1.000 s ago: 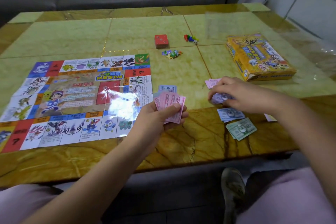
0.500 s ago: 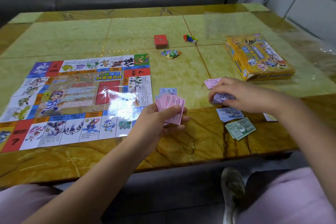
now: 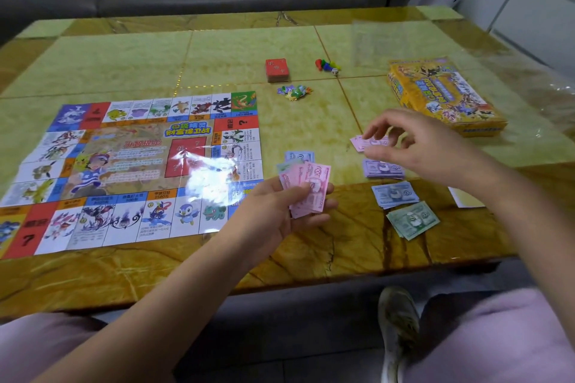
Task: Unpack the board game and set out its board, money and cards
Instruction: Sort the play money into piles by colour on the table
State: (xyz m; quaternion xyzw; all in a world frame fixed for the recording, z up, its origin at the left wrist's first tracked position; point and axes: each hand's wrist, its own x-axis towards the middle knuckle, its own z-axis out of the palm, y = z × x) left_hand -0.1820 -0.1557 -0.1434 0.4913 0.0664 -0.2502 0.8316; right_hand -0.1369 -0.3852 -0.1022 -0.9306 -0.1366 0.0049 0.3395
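The paper game board lies unfolded on the left of the table. My left hand grips a fan of pink play-money notes just right of the board. My right hand hovers with loosely spread fingers and holds nothing, above a purple note pile and a pink pile. A blue pile and a green pile lie nearer to me. A red card deck sits in mid-table.
The yellow game box rests at the right on clear plastic wrap. Coloured pawns with a die and small cardboard tokens lie near the deck. A white paper peeks from under my right forearm. A sofa stands beyond the table.
My right hand has lifted off the purple pile and opened its fingers, leaving the notes on the table. My left hand still holds the pink notes in place.
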